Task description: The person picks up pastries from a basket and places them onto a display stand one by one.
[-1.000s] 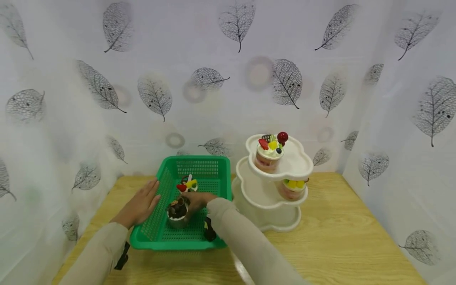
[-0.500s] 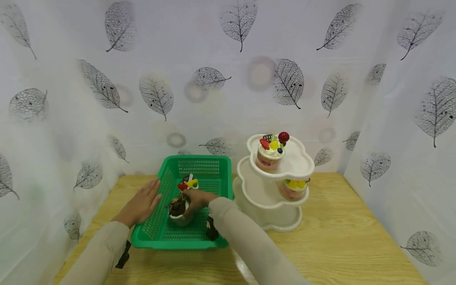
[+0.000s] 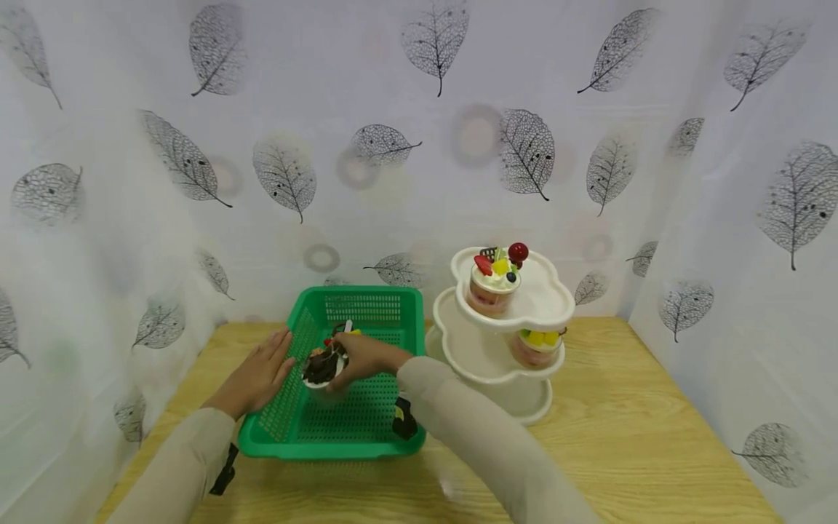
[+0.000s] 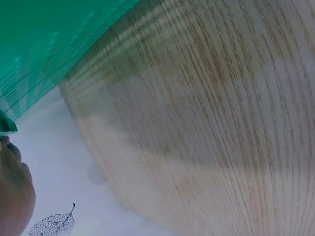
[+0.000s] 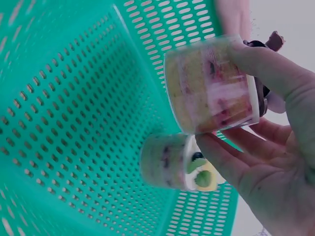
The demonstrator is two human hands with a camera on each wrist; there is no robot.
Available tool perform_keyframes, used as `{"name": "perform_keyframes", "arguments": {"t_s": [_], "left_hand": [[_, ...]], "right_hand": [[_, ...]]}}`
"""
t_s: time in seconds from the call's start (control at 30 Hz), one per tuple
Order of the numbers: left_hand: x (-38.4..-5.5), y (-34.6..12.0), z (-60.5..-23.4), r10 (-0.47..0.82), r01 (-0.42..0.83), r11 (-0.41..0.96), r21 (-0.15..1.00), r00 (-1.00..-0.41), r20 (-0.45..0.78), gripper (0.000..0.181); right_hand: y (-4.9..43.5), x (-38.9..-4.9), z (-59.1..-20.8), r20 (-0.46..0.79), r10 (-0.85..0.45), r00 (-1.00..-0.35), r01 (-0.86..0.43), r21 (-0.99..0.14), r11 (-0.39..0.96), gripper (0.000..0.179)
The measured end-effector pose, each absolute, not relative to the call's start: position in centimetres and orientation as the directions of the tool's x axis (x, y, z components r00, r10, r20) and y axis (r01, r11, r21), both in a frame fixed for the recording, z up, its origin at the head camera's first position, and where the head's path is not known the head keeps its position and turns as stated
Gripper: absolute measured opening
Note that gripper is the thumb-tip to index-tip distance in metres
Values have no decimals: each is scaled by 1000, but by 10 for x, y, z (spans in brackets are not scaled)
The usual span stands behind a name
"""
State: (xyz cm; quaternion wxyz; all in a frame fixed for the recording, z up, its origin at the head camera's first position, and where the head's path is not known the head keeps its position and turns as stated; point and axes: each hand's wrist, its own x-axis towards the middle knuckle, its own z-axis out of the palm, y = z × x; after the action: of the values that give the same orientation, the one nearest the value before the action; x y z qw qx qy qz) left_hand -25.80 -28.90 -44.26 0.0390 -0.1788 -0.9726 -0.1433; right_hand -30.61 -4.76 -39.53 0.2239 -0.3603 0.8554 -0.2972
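The right grip [image 3: 368,358] pinches the chocolate cup [image 5: 209,88] inside the basket [image 3: 327,453], off its floor; the left grip [image 3: 257,375], fingers straight, rests against its side. Held too lightly, the chocolate cup could slip; carried low, it could knock the fruit cup [image 5: 165,161].

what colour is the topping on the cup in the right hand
Mostly dark brown; the topping shows best in the head view.

The right-hand grip [image 3: 366,358] holds a clear, layered, chocolate-topped dessert cup [image 5: 209,88], roughly upright above the floor of the green basket [image 3: 330,450].
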Motion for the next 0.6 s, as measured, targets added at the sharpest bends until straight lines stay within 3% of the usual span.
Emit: {"name": "perform_keyframes", "arguments": {"t_s": [0.23,0.6], "left_hand": [[-259,-290,-443,332,354,897,266,-935,125,57],[-259,-291,-442,349,373,884,282,-928,132,58]], "right_hand": [[-23,-292,-381,-42,-731,-681,-494,-711,500,65],[29,-265,-371,131,-592,-796,-357,-890,283,64]]}}
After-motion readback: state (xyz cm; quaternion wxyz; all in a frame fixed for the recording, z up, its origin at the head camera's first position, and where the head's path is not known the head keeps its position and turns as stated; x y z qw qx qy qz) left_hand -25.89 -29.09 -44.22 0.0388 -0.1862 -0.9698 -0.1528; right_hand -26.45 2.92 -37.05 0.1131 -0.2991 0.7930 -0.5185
